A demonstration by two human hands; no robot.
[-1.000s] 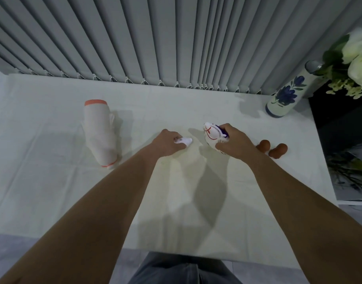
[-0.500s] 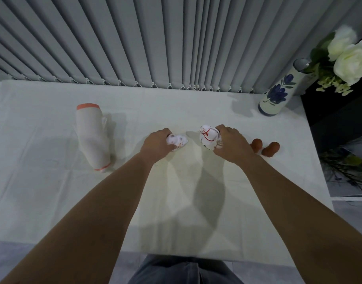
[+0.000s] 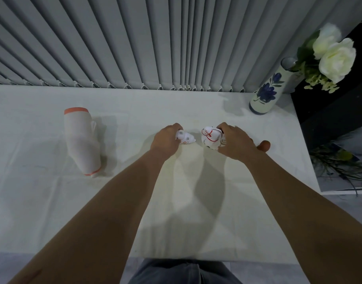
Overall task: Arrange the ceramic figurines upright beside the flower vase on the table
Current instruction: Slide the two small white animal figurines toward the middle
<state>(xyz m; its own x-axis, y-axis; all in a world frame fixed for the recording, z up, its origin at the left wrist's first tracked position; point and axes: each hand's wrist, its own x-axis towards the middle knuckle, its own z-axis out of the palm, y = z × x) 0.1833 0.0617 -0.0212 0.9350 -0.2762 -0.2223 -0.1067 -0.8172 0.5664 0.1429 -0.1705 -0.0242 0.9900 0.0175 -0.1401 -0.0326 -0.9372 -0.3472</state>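
My left hand [image 3: 165,139] grips a small white figurine [image 3: 186,138] with red marks low on it, at the middle of the white table [image 3: 196,222]. Just to its right, my right hand [image 3: 234,142] closes on a larger white figurine [image 3: 210,137] with red lines. A brown figurine [image 3: 265,144] peeks out behind my right wrist, mostly hidden. The white flower vase [image 3: 266,93] with a blue flower pattern stands at the back right corner and holds white roses [image 3: 336,58]. A tall white figurine with orange rims [image 3: 81,140] lies on its side at the left.
Grey vertical blinds [image 3: 135,42] hang along the table's far edge. A dark surface [image 3: 329,119] and green stems [image 3: 340,165] sit past the right edge. My trousers [image 3: 182,271] show below the near edge.
The small figurine has turned in my left hand and now shows more of its body. My right hand has shifted its grip on the larger figurine. The view has tilted and now hides one brown figurine.
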